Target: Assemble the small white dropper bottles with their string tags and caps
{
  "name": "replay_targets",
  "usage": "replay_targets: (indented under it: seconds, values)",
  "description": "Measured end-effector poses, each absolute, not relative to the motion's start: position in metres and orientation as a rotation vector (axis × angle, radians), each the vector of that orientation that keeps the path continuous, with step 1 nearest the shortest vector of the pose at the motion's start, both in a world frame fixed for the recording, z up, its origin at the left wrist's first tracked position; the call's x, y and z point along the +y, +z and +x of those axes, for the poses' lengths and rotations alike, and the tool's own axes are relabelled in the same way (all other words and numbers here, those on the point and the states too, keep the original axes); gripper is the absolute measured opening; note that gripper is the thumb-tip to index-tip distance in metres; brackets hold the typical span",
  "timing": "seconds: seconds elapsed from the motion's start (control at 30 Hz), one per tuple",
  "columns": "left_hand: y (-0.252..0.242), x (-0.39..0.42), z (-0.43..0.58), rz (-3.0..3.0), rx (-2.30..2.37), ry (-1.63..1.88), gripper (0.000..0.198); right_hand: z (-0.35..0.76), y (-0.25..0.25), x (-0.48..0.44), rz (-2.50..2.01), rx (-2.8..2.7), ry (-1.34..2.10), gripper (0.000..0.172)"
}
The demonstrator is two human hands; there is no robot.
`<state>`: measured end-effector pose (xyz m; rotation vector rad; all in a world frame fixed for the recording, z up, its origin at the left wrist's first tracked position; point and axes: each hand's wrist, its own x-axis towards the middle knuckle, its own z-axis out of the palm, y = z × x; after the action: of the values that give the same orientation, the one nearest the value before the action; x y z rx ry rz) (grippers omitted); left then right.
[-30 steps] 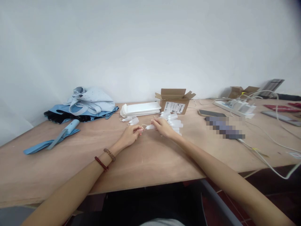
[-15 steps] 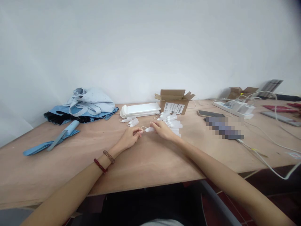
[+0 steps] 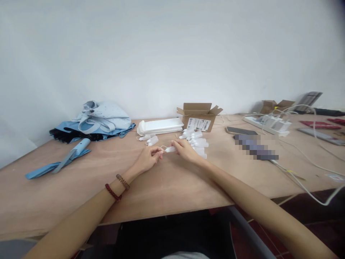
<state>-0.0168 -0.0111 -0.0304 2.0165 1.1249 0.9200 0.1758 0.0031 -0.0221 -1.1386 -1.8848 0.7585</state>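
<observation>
A small translucent squeeze bottle (image 3: 169, 149) with a narrow white tip lies sideways just above the table, its tip pointing left. My right hand (image 3: 184, 149) is closed around its body and hides most of it. A thin pale string loops off the tip end. My left hand (image 3: 149, 158) is pinched at that string, close to the tip; its fingertips hide the exact hold. Beyond and right of my right hand lie several similar bottles (image 3: 198, 142) in a cluster. Two more bottles (image 3: 152, 140) rest farther back, left of centre.
At the back stand an open cardboard box (image 3: 199, 122) and a flat white stack (image 3: 161, 125). On the left are a folded blue umbrella (image 3: 78, 147) and a light-blue cloth bag (image 3: 105, 115). Phones (image 3: 241, 131), a power strip (image 3: 266, 126) and trailing white cables occupy the right.
Both hands keep nearly the same place and hold. The view has shifted very slightly, and my left wrist sits a touch farther left.
</observation>
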Motion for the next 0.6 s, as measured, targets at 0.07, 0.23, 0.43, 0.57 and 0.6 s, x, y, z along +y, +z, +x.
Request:
replay_targets:
  seconds: [0.07,0.23,0.43,0.57,0.6]
  values:
    - [-0.030,-0.012,-0.016,2.003,1.121,0.921,0.027,0.176,-0.023,0.003,-1.136,-1.888,0.758,0.032]
    - [-0.029,-0.013,-0.015,1.965,1.122,0.936,0.027,0.176,-0.025,0.006,-1.133,-1.895,0.767,0.033]
    - [-0.032,-0.006,-0.014,1.753,1.096,0.896,0.030,0.179,-0.023,0.009,-1.155,-1.914,0.764,0.034]
    - [-0.032,0.000,-0.015,1.543,1.039,0.889,0.037,0.182,-0.018,0.010,-1.156,-1.891,0.775,0.034]
    - [-0.032,0.001,-0.015,1.526,1.044,0.894,0.037,0.182,-0.018,0.010,-1.159,-1.881,0.783,0.034]
